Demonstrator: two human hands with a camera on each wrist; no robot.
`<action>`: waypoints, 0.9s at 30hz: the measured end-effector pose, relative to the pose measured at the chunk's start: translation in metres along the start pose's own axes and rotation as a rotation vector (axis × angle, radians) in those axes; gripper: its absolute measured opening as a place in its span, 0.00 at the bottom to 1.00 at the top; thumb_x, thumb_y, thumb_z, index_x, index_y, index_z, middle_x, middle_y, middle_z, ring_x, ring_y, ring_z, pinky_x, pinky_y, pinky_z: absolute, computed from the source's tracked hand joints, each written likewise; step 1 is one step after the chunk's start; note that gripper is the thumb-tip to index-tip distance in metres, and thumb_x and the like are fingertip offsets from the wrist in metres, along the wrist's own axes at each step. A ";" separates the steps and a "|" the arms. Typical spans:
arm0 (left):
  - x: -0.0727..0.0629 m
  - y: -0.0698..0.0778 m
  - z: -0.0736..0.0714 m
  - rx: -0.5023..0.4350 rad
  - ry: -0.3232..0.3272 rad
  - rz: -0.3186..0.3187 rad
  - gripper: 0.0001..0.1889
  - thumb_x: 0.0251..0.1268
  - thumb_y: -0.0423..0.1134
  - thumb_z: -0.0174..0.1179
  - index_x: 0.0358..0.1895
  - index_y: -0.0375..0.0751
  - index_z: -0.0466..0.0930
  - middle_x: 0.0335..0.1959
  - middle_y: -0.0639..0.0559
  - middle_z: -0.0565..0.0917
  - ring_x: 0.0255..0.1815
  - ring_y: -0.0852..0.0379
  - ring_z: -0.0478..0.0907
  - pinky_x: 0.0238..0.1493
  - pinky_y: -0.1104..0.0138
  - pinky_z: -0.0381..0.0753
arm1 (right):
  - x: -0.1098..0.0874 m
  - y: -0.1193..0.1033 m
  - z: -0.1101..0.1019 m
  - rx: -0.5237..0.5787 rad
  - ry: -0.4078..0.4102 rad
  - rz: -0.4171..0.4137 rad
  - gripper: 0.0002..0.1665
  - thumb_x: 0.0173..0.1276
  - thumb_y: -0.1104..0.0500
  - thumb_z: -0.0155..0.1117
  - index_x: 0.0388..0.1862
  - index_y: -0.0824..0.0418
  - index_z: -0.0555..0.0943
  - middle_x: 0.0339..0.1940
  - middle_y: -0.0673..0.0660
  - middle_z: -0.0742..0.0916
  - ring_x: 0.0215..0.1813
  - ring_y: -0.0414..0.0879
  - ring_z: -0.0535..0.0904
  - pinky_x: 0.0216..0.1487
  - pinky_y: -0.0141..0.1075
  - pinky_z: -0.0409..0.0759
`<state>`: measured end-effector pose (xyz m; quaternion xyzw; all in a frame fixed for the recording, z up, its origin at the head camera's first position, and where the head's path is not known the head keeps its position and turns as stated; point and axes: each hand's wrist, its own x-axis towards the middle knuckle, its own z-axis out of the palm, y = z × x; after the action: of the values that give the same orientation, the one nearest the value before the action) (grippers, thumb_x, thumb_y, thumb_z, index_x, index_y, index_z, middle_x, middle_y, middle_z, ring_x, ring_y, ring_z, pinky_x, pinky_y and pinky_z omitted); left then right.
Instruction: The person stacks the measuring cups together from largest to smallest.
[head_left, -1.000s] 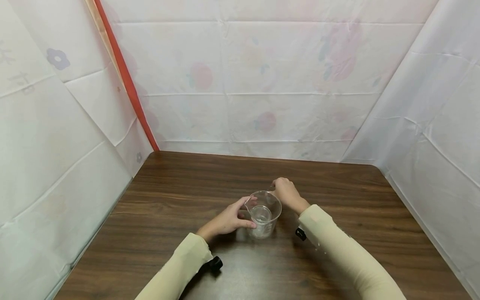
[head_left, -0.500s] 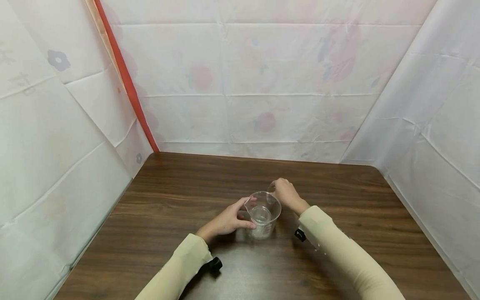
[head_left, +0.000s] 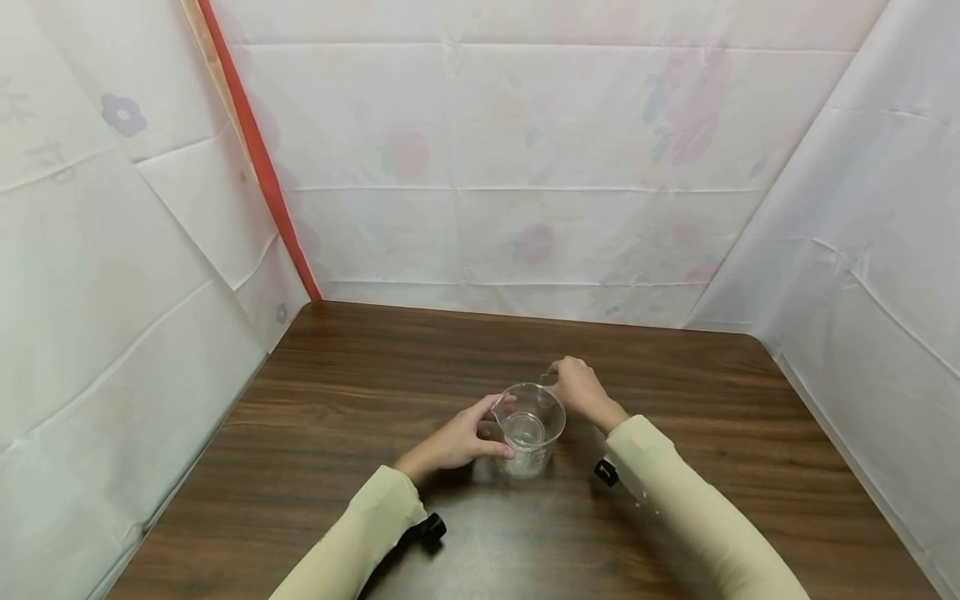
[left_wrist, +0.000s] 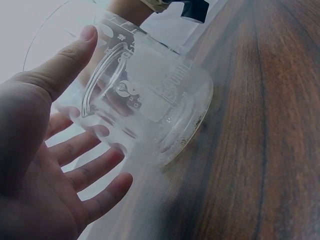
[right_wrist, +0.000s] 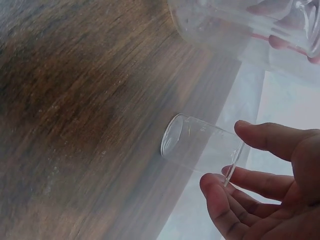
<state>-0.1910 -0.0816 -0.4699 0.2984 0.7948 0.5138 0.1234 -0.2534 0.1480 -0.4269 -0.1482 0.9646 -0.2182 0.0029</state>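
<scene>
A large clear glass beaker (head_left: 527, 463) with white markings stands upright on the table. My left hand (head_left: 456, 440) holds it from the left, the thumb on the near side and the fingers round the far side. Inside it a smaller glass vessel (left_wrist: 107, 75) shows through the wall. Just beyond the large beaker on the right, my right hand (head_left: 579, 392) pinches a small clear beaker (right_wrist: 200, 145) by its rim between thumb and fingertips. Its base is right at the tabletop. In the head view the right hand mostly hides this small beaker.
The dark wood-grain table (head_left: 360, 358) reaches back to a white patterned sheet (head_left: 480, 233). Similar sheets hang at the left and right sides. A red strip (head_left: 258, 158) runs down the back left corner. A black wrist camera (head_left: 431, 528) juts from the left sleeve.
The head view has shifted very slightly. Both hands keep their holds, and the beakers stay in nearly the same places.
</scene>
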 end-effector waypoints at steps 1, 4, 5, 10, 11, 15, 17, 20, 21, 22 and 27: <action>0.000 0.000 0.000 -0.001 -0.002 0.001 0.43 0.57 0.44 0.71 0.73 0.39 0.59 0.69 0.42 0.71 0.65 0.46 0.72 0.59 0.52 0.78 | 0.000 0.001 -0.001 -0.001 0.000 0.000 0.20 0.60 0.55 0.72 0.44 0.70 0.85 0.43 0.66 0.88 0.46 0.61 0.84 0.47 0.51 0.83; 0.000 0.000 0.001 -0.006 -0.002 -0.003 0.42 0.56 0.44 0.71 0.73 0.40 0.60 0.68 0.43 0.71 0.64 0.46 0.72 0.59 0.53 0.78 | -0.001 0.002 -0.003 -0.002 -0.005 0.006 0.19 0.60 0.57 0.72 0.45 0.69 0.85 0.44 0.65 0.88 0.47 0.60 0.84 0.48 0.51 0.82; -0.001 0.000 0.001 -0.008 -0.002 -0.005 0.42 0.56 0.44 0.71 0.73 0.41 0.60 0.69 0.44 0.71 0.64 0.46 0.72 0.58 0.53 0.78 | -0.001 0.001 -0.004 -0.003 -0.005 0.007 0.19 0.60 0.57 0.71 0.45 0.69 0.85 0.44 0.65 0.88 0.47 0.60 0.84 0.48 0.51 0.82; -0.001 0.001 0.001 -0.006 0.003 -0.014 0.42 0.56 0.45 0.71 0.73 0.43 0.60 0.69 0.45 0.72 0.63 0.47 0.72 0.58 0.53 0.78 | -0.002 0.000 -0.011 -0.019 -0.001 0.003 0.19 0.59 0.58 0.71 0.47 0.68 0.85 0.45 0.66 0.86 0.48 0.60 0.82 0.49 0.53 0.81; -0.001 0.001 0.000 -0.004 0.003 -0.014 0.42 0.56 0.45 0.71 0.73 0.43 0.60 0.69 0.45 0.72 0.63 0.47 0.72 0.58 0.54 0.78 | -0.002 0.000 -0.012 -0.022 0.004 0.003 0.20 0.59 0.58 0.72 0.47 0.68 0.85 0.45 0.66 0.86 0.47 0.60 0.82 0.50 0.53 0.81; 0.000 0.002 -0.001 0.002 0.001 -0.015 0.43 0.56 0.45 0.71 0.73 0.41 0.60 0.69 0.43 0.71 0.64 0.46 0.72 0.58 0.54 0.78 | -0.002 -0.001 -0.016 -0.026 0.017 -0.002 0.21 0.58 0.56 0.72 0.48 0.68 0.85 0.44 0.66 0.85 0.45 0.58 0.81 0.48 0.52 0.80; 0.000 0.002 -0.001 0.006 0.000 -0.017 0.43 0.56 0.46 0.71 0.73 0.40 0.59 0.69 0.43 0.71 0.64 0.46 0.72 0.58 0.55 0.78 | -0.003 -0.002 -0.018 -0.030 0.022 -0.002 0.22 0.58 0.56 0.72 0.48 0.68 0.85 0.43 0.65 0.85 0.44 0.57 0.81 0.47 0.51 0.80; 0.000 0.003 -0.002 0.008 -0.004 -0.021 0.43 0.56 0.47 0.71 0.73 0.40 0.59 0.69 0.44 0.71 0.64 0.46 0.72 0.58 0.55 0.78 | -0.004 -0.003 -0.022 -0.030 0.021 -0.003 0.22 0.58 0.56 0.72 0.49 0.68 0.85 0.42 0.64 0.85 0.43 0.55 0.81 0.45 0.50 0.80; 0.000 0.003 -0.002 0.008 -0.005 -0.020 0.43 0.56 0.47 0.71 0.73 0.40 0.59 0.69 0.45 0.71 0.63 0.46 0.72 0.58 0.55 0.78 | -0.004 -0.003 -0.023 -0.030 0.021 -0.006 0.22 0.59 0.56 0.72 0.50 0.68 0.84 0.42 0.64 0.84 0.42 0.55 0.81 0.45 0.50 0.80; 0.000 0.003 -0.002 0.009 -0.005 -0.017 0.43 0.57 0.48 0.71 0.73 0.40 0.59 0.69 0.45 0.71 0.63 0.46 0.72 0.58 0.54 0.78 | -0.004 -0.004 -0.024 -0.031 0.023 -0.008 0.22 0.59 0.56 0.72 0.49 0.68 0.84 0.41 0.64 0.84 0.42 0.55 0.80 0.44 0.49 0.80; -0.001 0.004 -0.002 0.008 -0.007 -0.014 0.44 0.56 0.49 0.71 0.74 0.40 0.59 0.69 0.44 0.71 0.63 0.45 0.72 0.58 0.53 0.78 | -0.006 -0.005 -0.028 -0.020 0.029 -0.006 0.22 0.59 0.56 0.71 0.50 0.67 0.84 0.41 0.63 0.84 0.42 0.54 0.80 0.43 0.48 0.80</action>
<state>-0.1902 -0.0823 -0.4656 0.2953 0.7984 0.5088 0.1285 -0.2485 0.1574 -0.3994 -0.1480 0.9661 -0.2110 -0.0134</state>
